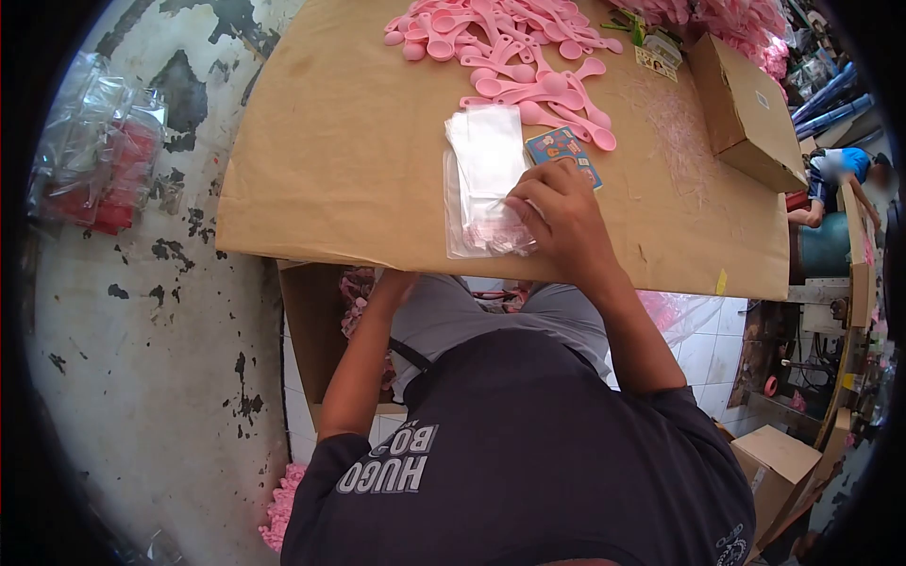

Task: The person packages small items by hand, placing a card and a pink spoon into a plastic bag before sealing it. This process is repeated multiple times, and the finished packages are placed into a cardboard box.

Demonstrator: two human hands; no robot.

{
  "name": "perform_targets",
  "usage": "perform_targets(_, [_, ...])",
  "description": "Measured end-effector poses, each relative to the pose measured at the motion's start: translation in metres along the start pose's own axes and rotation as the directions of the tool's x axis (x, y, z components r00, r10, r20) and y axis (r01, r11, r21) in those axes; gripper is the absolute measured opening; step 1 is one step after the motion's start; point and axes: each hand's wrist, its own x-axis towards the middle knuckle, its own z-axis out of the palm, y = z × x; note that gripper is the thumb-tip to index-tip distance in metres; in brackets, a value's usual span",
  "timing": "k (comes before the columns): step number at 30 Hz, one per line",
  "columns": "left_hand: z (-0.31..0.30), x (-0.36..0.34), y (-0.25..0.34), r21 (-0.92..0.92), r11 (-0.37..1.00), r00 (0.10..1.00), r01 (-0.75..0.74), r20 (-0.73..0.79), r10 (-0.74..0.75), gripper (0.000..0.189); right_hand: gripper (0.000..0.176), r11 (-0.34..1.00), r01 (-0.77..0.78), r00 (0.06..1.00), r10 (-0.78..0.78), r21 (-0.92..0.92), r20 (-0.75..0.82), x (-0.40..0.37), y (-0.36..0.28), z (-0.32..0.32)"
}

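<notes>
A stack of clear and white plastic bags (486, 156) lies near the front edge of the table. My right hand (563, 212) is over its right side, fingers curled and fingertips down at the bags. Whatever is between the thumb and fingers is too small to make out. Just beyond that hand's knuckles, a small blue printed card pack (557, 143) lies partly covered. My left hand (396, 281) is down at the table's front edge, above my lap, with its fingers hidden under the edge. Pink plastic measuring spoons (543, 85) are heaped beyond the bags.
Brown cardboard covers the table (321, 151). An open cardboard box (750, 113) stands at the right, near pink bundles (736, 19). Plastic-wrapped red packs (123, 174) are at the far left. Another person (835, 170) sits at the far right. A carton (316, 330) stands under the table.
</notes>
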Motion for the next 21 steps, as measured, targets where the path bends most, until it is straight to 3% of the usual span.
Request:
perform_targets(3, [0.008,0.002,-0.018,-0.128,0.991,0.998,-0.045,-0.051,0.039,0.05,0.008,0.993,-0.041,0.997,0.048,0.114,-0.059,0.004,0.001,-0.008])
perform_targets(6, [0.021,0.015,-0.067,-0.424,0.885,0.968,-0.192,-0.232,0.1,0.049,0.006,0.992,-0.033,0.993,0.047,0.125,-0.11,0.009,0.001,-0.009])
perform_targets(8, [0.022,0.02,-0.071,-0.502,0.828,0.948,-0.251,-0.301,0.104,0.049,0.008,0.988,-0.053,0.988,0.073,0.147,-0.137,0.01,-0.003,-0.012])
perform_targets(9, [0.03,0.02,-0.069,-0.411,0.89,0.952,-0.198,-0.296,0.075,0.048,0.008,0.989,-0.048,0.988,0.068,0.142,-0.136,0.009,-0.004,-0.013])
perform_targets(10, [0.025,0.012,-0.032,-0.235,0.968,0.97,-0.093,-0.24,0.035,0.048,0.01,0.987,-0.052,0.99,0.071,0.15,-0.122,0.009,-0.004,-0.015])
perform_targets(12, [0.015,-0.005,0.029,-0.081,0.996,0.995,-0.024,-0.096,0.016,0.047,0.012,0.986,-0.057,0.992,0.074,0.158,-0.107,0.008,-0.003,-0.016])
perform_targets(15, [-0.012,-0.04,0.094,-0.34,0.94,0.947,0.018,0.309,0.094,0.046,0.013,0.987,-0.073,0.993,0.085,0.145,-0.078,0.001,-0.006,-0.017])
perform_targets(17, [-0.031,-0.057,0.12,-0.384,0.923,0.945,0.021,0.31,0.108,0.045,0.016,0.999,-0.003,0.999,0.002,-0.032,-0.033,0.005,-0.013,-0.02])
perform_targets(19, [-0.052,-0.064,0.138,-0.424,0.905,0.944,0.02,0.306,0.123,0.043,0.017,0.996,-0.005,1.0,0.003,-0.092,-0.017,0.004,-0.014,-0.015])
perform_targets(21, [-0.074,-0.07,0.147,-0.29,0.956,0.948,-0.05,0.286,0.137,0.044,0.018,0.989,-0.006,1.0,0.006,-0.15,-0.001,0.0,-0.01,-0.011])
